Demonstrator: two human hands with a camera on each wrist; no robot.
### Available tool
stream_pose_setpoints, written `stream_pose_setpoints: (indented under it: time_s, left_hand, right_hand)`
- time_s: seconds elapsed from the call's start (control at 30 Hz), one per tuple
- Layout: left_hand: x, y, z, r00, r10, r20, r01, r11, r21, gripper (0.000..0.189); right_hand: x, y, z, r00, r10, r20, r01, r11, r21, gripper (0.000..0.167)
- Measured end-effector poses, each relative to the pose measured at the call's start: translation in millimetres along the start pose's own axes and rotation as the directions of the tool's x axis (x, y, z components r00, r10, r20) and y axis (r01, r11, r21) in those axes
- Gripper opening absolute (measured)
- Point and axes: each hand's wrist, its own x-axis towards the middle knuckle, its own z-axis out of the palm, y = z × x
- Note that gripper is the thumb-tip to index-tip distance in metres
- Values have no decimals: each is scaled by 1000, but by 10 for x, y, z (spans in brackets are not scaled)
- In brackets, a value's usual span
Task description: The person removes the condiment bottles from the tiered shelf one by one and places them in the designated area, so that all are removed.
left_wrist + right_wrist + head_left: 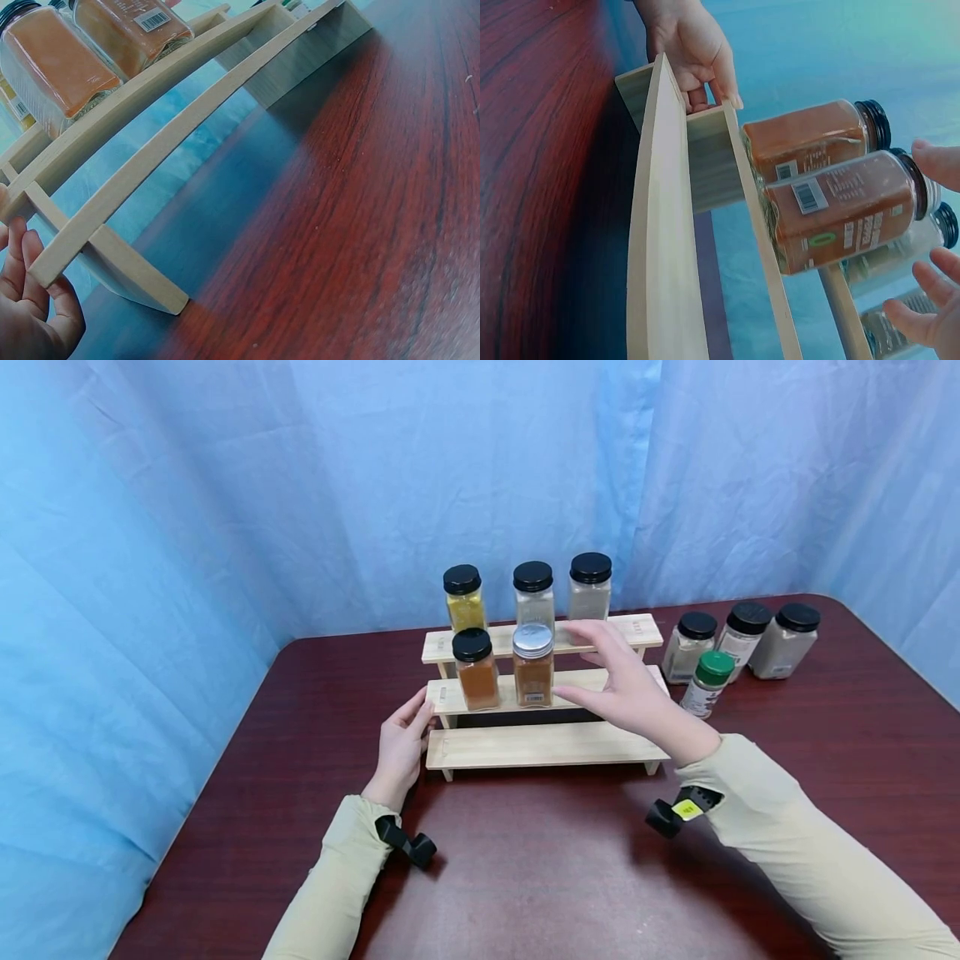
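Note:
A three-step wooden spice rack point(543, 747) stands on the table. My left hand point(401, 743) grips its left end, thumb on the middle step's edge and fingers curled behind; the left wrist view shows these fingers point(34, 277) at the rack's side. My right hand point(626, 685) is spread, thumb and fingers apart, just right of a silver-lidded jar of orange-brown spice point(533, 668). Left of that jar, a black-lidded jar of orange spice point(477, 672) shares the middle step. In the right wrist view both jars stand upright on the step, beside the right fingers point(930, 285).
On the top step stand a yellow spice jar point(466, 602) and two pale jars, one at the centre point(534, 597) and one further right point(589, 593). Right of the rack are a green-lidded shaker point(707, 685) and several black-lidded jars point(783, 643). Blue curtains point(450, 468) surround the table point(540, 860).

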Motion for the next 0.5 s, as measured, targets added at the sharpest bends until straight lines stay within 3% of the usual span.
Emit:
stream_pose_setpoints:
  time_s: [0.5]
  left_hand:
    - [-1,0,11,1000,-6,-2,6,1000,-11,40]
  right_hand:
    - [90,-58,160,998,45,-32,-44,999,16,65]
